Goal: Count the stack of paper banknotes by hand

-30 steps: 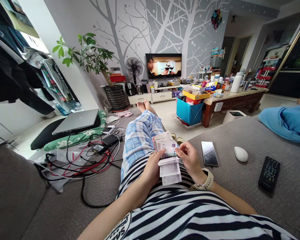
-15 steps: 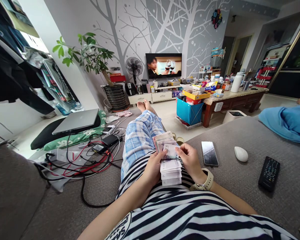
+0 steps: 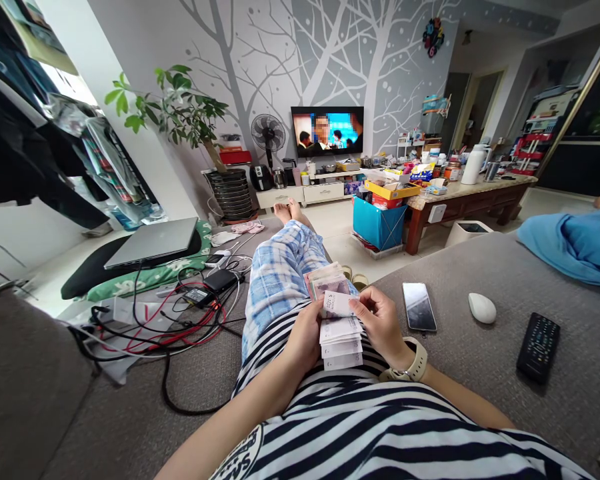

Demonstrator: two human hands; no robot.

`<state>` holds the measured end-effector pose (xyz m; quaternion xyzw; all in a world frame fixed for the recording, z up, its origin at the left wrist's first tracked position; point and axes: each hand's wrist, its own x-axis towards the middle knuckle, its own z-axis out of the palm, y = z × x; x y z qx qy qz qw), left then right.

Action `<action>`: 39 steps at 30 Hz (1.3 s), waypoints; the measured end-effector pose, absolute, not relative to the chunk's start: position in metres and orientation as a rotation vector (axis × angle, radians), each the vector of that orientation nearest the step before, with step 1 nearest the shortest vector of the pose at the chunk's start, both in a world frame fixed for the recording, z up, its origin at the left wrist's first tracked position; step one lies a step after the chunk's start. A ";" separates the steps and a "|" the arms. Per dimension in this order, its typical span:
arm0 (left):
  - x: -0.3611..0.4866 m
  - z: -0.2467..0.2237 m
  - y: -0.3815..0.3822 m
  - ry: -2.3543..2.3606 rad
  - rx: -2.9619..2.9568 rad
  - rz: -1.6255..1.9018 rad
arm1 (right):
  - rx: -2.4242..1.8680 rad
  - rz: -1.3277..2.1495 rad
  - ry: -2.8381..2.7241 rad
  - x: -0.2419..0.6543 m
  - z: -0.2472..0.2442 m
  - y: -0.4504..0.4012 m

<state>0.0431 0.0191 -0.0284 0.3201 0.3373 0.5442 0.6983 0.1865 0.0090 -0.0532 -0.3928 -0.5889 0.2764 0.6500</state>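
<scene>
Over my lap, my left hand (image 3: 307, 330) is closed on a pale banknote (image 3: 337, 303), thumb on its left edge. My right hand (image 3: 379, 320), with a cream watch (image 3: 414, 360) on the wrist, pinches the right edge of the same note. A fan of banknotes (image 3: 329, 279), some pinkish, pokes out beyond my fingers. Below the hands, several whitish-purple banknotes (image 3: 342, 347) lie overlapped in a stepped row against my striped shirt. My left fingers under the notes are hidden.
On the grey sofa to my right lie a phone (image 3: 419, 307), a white mouse (image 3: 483, 309) and a black remote (image 3: 539, 347). Tangled cables (image 3: 180, 327) and a laptop (image 3: 153, 242) are on the left. A cluttered wooden table (image 3: 473, 193) stands ahead.
The pale banknote between my hands has tilted and shifted slightly toward me. My left thumb has slid down a little. The television picture differs.
</scene>
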 end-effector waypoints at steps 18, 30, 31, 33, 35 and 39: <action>0.043 -0.018 0.014 0.808 0.787 1.222 | -0.825 0.620 -1.413 0.187 -0.049 0.005; 0.039 -0.025 0.015 0.779 0.790 1.188 | -0.767 0.615 -1.444 0.189 -0.048 0.002; 0.039 -0.025 0.015 0.784 0.793 1.183 | -0.760 0.617 -1.443 0.189 -0.048 0.001; 0.039 -0.025 0.015 0.786 0.800 1.178 | -0.739 0.632 -1.447 0.188 -0.046 0.000; 0.039 -0.026 0.016 0.778 0.799 1.179 | -0.730 0.649 -1.456 0.188 -0.046 0.000; 0.039 -0.027 0.017 0.775 0.786 1.184 | -0.737 0.660 -1.432 0.188 -0.047 0.001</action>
